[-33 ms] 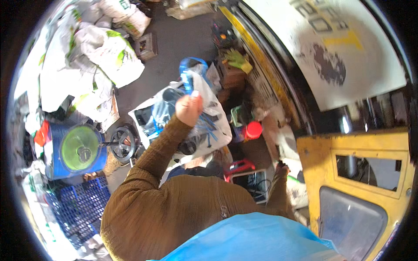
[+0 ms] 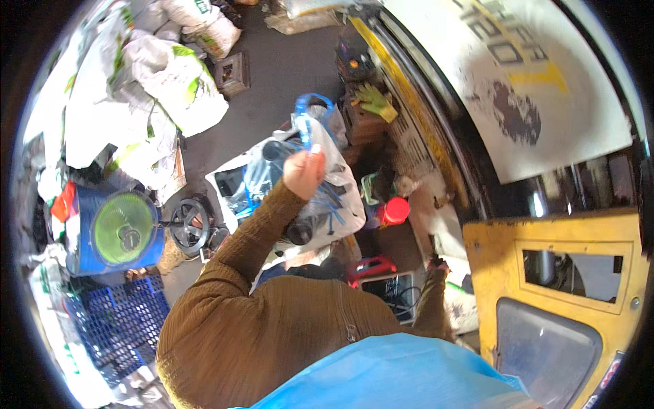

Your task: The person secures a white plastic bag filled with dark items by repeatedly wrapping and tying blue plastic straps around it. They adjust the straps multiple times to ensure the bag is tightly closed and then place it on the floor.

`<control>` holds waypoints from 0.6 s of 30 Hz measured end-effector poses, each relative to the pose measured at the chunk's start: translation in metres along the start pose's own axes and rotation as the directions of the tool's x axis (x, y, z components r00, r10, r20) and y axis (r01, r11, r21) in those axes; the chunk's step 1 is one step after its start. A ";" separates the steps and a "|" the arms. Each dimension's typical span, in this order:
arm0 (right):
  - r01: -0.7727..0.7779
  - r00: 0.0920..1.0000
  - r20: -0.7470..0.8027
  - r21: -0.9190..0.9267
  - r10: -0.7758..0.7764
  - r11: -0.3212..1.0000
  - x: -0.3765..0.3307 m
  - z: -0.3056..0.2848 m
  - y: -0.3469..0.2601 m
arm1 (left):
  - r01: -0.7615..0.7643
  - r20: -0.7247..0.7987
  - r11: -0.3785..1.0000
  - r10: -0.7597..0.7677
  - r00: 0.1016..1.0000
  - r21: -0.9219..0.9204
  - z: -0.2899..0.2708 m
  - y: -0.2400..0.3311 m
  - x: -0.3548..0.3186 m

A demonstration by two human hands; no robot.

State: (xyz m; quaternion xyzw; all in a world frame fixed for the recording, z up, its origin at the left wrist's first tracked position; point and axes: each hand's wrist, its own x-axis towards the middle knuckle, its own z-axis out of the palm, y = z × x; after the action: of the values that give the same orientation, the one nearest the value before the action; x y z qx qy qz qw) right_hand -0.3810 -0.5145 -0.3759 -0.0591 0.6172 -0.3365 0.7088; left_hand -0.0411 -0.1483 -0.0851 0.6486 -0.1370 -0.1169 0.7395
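Note:
My left hand (image 2: 304, 174) is closed over a white sack (image 2: 349, 217) heaped with clear plastic, dark round parts and blue strips. A blue plastic strip (image 2: 306, 129) runs down to its fingertips from a blue loop (image 2: 315, 102); whether the fingers grip the strip, I cannot tell. On the right, my right hand (image 2: 439, 263) is small and dark beside a pale, dirty surface, and its fingers do not show clearly. Between the sack and my right arm are a red round lid (image 2: 396, 210) and a red handle-shaped piece (image 2: 371, 266).
White sacks (image 2: 174, 82) pile up at the left. Below them are a blue drum (image 2: 88, 235) with a green fan (image 2: 125, 228), a black wheel (image 2: 191, 225) and a blue crate (image 2: 119, 320). Yellow-green gloves (image 2: 375, 102) lie by a yellow-edged machine; a yellow panel (image 2: 487, 238) stands at right.
The view has shifted slightly. My left hand stays closed over the sack, a little farther right in view, and the blue loop shows more openly. My right hand has barely moved.

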 end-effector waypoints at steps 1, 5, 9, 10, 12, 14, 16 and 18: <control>0.010 0.999 0.032 -0.005 -0.010 1.000 -0.020 0.017 0.008 | 0.067 0.051 0.992 -0.062 0.997 -0.109 -0.003 0.005 0.003; 0.275 0.886 0.423 -0.149 -0.190 0.950 -0.112 0.083 0.025 | 0.260 0.376 0.945 -0.172 0.911 -0.198 -0.044 0.011 0.012; 0.271 0.797 0.584 -0.122 -0.152 0.955 -0.231 0.108 0.055 | 0.350 0.451 0.860 -0.162 0.878 -0.371 -0.100 0.015 0.022; 0.273 0.771 0.620 -0.119 -0.143 0.955 -0.262 0.107 0.066 | 0.371 0.466 0.828 -0.154 0.871 -0.420 -0.114 0.018 0.024; 0.386 0.757 0.646 -0.317 -0.101 0.867 -0.321 0.096 0.098 | 0.428 0.533 0.813 -0.178 0.828 -0.395 -0.127 0.021 0.019; 0.431 0.771 0.625 -0.374 -0.121 0.821 -0.369 0.088 0.135 | 0.356 0.487 0.801 -0.094 0.869 -0.482 -0.148 0.026 0.020; 0.336 0.771 0.637 -0.419 0.009 0.844 -0.408 0.078 0.162 | 0.326 0.425 0.736 -0.058 0.903 -0.593 -0.178 0.031 0.036; 0.477 0.689 0.724 -0.414 -0.037 0.775 -0.436 0.074 0.179 | 0.359 0.464 0.744 -0.074 0.883 -0.564 -0.207 0.029 0.047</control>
State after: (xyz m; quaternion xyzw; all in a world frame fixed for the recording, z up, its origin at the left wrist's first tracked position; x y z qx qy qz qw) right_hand -0.2461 -0.1614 -0.0840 -0.4789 0.3691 -0.1900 0.7735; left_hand 0.0764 0.0309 -0.0787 0.3320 -0.1639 -0.3774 0.8488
